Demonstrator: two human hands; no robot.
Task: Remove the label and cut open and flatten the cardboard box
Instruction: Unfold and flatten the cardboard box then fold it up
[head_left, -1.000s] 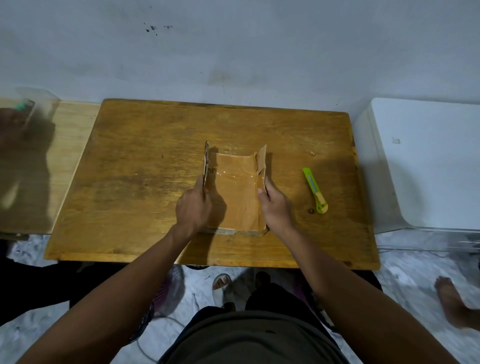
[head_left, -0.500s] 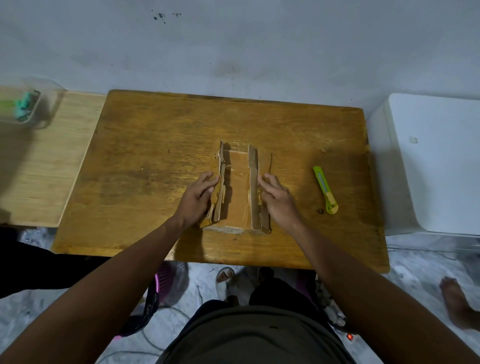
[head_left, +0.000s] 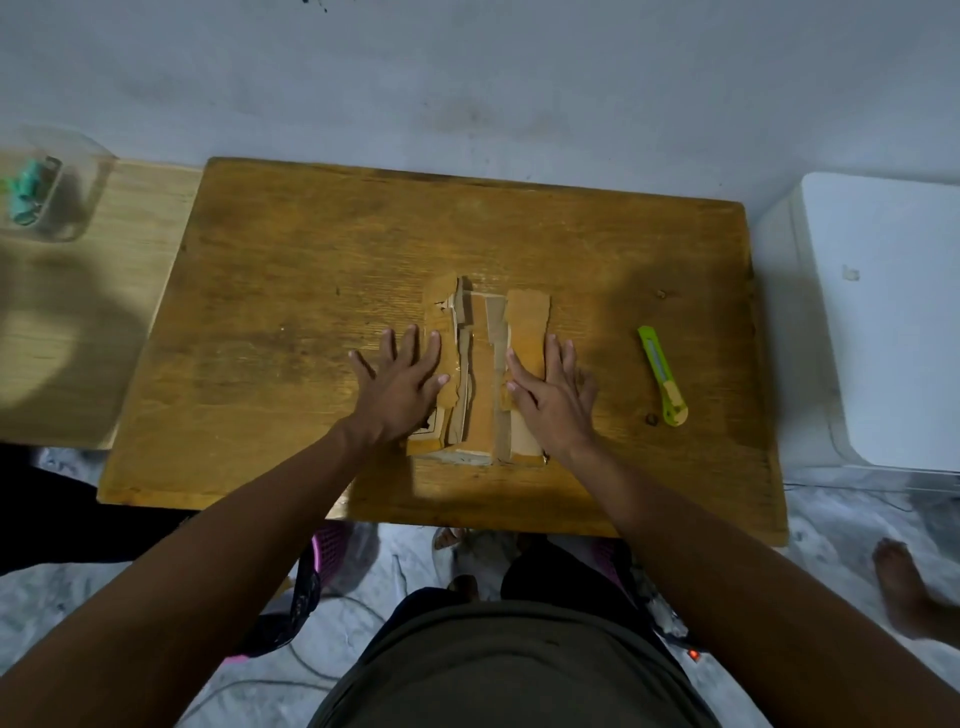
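Head view: the cardboard box (head_left: 485, 374) is lying folded flat in the middle of the wooden counter (head_left: 311, 291). The left hand (head_left: 402, 382) and right hand (head_left: 550, 389) are pressing down on its side flaps, fingers spread. A green knife (head_left: 663, 375) is lying to the right, apart from the box.

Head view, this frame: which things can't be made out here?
- cardboard box: its side flaps are partly covered by the left hand and right hand; no label can be made out.
- clear container, far left: cut off by the frame edge; its green contents are blurred.
- utility knife: too small to tell whether the blade is out.
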